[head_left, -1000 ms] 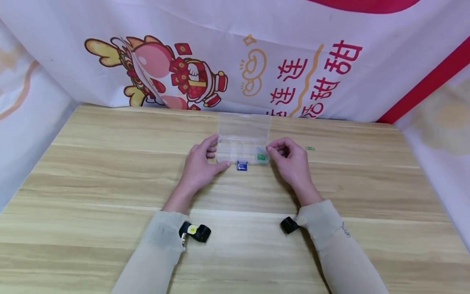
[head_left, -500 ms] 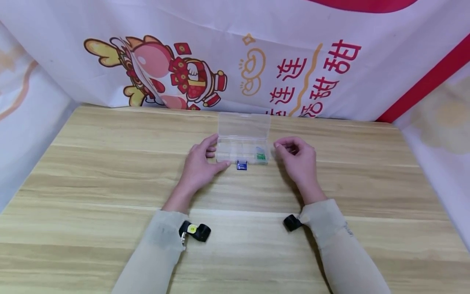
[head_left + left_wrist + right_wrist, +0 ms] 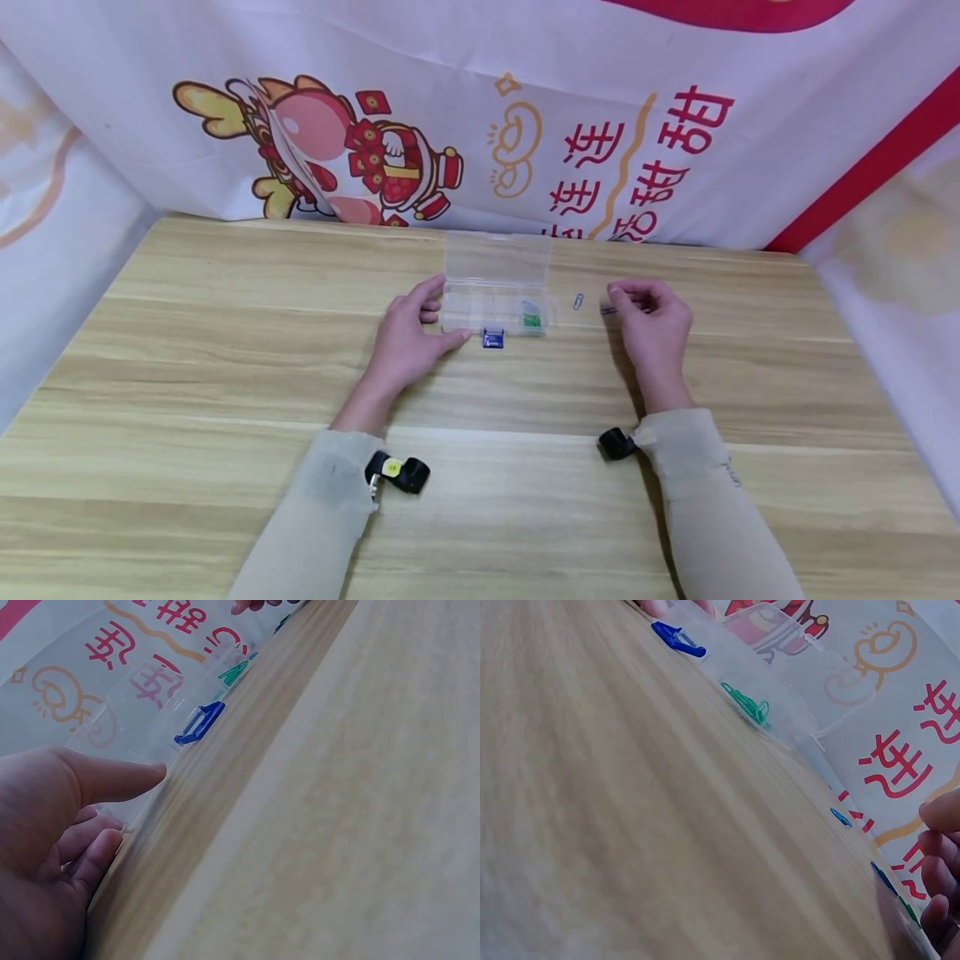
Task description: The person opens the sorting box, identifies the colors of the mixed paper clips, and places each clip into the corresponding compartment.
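My left hand [image 3: 407, 335] grips the left end of a clear plastic compartment box [image 3: 459, 307], thumb along its front wall and fingers round the far side. The lid [image 3: 498, 258] is raised, and a blue latch [image 3: 493, 339] hangs at the front. Green paper clips [image 3: 532, 320] lie in the right-end compartment. My right hand [image 3: 654, 329] hovers to the right of the box with loosely bent fingers; nothing shows between them. One blue paper clip [image 3: 578, 302] lies between box and hand. Right below the fingertips are another blue clip [image 3: 883, 877] and a green clip [image 3: 909, 909].
The wood-grain table [image 3: 480, 517] stretches toward me. Close behind the box hangs a white printed cloth [image 3: 480, 125], with more cloth at both sides. Each sleeved wrist carries a small black camera [image 3: 411, 475].
My right hand has moved right, away from the box's right end. Blue clips now show on the table where it was, and the green clip there is covered in the head view. The left hand stays put.
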Action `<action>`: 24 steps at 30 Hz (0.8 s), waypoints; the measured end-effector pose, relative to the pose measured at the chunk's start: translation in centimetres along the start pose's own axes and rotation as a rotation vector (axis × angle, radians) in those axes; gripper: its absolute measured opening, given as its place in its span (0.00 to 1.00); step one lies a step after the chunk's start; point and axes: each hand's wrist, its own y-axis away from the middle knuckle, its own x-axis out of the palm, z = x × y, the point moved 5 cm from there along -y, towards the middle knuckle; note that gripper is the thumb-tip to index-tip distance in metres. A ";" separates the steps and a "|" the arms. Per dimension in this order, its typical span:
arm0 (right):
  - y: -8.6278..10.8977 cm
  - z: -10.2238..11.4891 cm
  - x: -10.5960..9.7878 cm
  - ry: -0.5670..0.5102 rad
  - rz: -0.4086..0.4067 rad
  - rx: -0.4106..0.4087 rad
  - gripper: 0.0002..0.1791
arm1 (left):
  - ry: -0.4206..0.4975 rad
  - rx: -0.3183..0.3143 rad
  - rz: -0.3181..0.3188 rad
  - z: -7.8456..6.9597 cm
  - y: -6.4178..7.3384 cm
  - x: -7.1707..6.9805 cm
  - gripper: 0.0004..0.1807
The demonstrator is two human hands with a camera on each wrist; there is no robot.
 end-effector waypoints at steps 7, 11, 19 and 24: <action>-0.8 -1.0 -1.0 0.162 0.075 0.022 0.14 | -0.004 -0.008 -0.001 0.0 0.1 -0.1 0.49; -1.1 -1.4 -1.7 0.240 0.144 0.008 0.16 | -0.002 -0.007 0.002 0.0 0.1 0.0 0.49; -1.0 -1.2 -2.1 0.351 0.248 -0.098 0.15 | 0.003 -0.001 0.002 -0.2 0.1 0.0 0.49; -1.0 -1.0 -1.8 0.385 0.268 -0.160 0.14 | 0.000 0.000 0.001 -0.2 0.0 0.0 0.49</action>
